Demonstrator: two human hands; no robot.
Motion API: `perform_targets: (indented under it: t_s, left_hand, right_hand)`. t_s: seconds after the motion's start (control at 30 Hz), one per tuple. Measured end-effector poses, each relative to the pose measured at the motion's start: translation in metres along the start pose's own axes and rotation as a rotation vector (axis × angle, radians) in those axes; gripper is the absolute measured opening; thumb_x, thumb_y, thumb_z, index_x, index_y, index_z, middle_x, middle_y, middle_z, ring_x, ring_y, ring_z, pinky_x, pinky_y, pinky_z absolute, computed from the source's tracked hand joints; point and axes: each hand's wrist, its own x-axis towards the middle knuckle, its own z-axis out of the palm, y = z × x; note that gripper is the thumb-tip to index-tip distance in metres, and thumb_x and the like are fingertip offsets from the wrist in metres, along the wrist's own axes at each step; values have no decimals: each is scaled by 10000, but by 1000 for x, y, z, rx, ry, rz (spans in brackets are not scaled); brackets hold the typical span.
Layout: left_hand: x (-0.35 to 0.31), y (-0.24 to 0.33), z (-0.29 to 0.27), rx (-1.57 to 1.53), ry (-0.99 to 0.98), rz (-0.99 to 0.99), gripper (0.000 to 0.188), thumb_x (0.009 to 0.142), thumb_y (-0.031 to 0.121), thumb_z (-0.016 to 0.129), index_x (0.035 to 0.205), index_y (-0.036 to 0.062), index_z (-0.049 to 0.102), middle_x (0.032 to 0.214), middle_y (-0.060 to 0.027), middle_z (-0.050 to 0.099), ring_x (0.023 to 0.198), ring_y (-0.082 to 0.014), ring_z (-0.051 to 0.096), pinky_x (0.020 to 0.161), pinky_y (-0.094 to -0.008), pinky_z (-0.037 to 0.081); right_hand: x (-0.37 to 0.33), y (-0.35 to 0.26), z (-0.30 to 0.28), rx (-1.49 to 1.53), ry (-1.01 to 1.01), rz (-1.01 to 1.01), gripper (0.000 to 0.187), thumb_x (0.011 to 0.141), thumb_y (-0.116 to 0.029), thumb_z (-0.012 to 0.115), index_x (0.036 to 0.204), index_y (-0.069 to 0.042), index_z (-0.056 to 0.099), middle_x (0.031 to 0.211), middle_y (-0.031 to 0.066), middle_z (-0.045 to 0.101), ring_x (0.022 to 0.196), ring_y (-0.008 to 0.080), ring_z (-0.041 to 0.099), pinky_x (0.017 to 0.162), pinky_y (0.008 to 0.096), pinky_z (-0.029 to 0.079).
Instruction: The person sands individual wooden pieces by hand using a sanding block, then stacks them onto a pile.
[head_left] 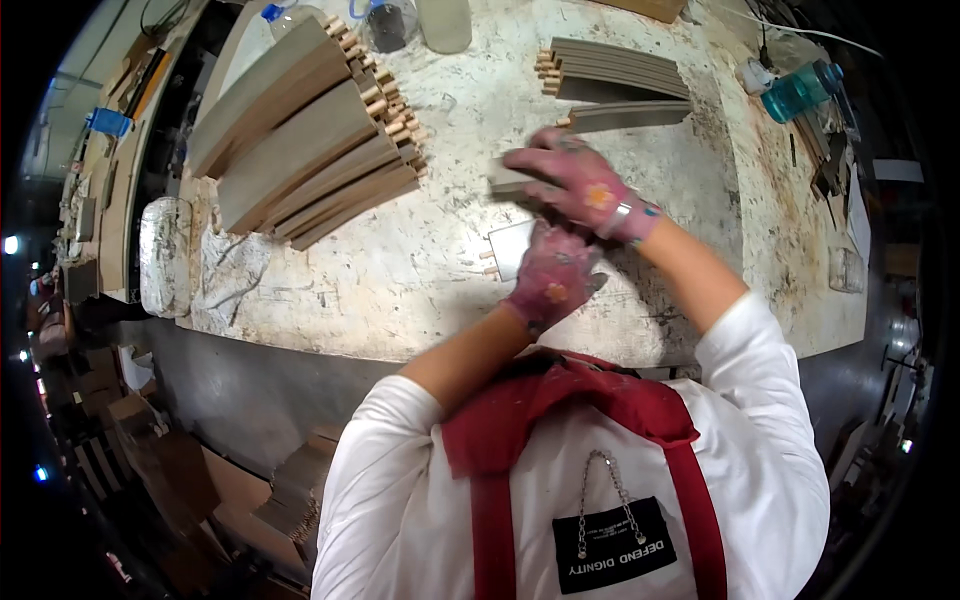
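While the right hand (582, 185) grips a blurred grey board (509, 181), the left hand (555, 270) covers a pale pegged board (510, 248).
Left grip unclear; bare tabletop (410, 295) reaches the front edge (320, 349).

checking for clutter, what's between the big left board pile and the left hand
In the head view, stained tabletop, then a pale pegged piece by the left hand.

Both bare forearms (690, 270) slant inward over the worktable (330, 310). The pink-gloved left hand (555, 272), back upward, is nearer its front edge; the pink-gloved right hand (575, 182), farther in, points bent fingers toward the worktable's left side.
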Motion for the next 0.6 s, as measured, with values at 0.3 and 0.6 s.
perform_targets:
  t_s: [0.3,0.6]
  left_hand:
    - [16,-55,-100,-491,-614,-272,557,904,359,617,1382,80,553,1134,-236,674,1024,-393,650,900,-453,510]
    - [7,-48,-48,175,-111,-41,760,823,434,721,1443,71,472,1413,-203,487,1289,-374,469,1109,-504,325]
  right_hand:
    - [-149,42,-77,506,590,665,411,944,-231,661,1300,-29,619,1232,89,646,1046,158,612,867,290,503]
    - [-134,48,-18,423,476,665,521,931,-369,636,1323,-29,585,1260,189,636,1142,307,621,994,363,473]
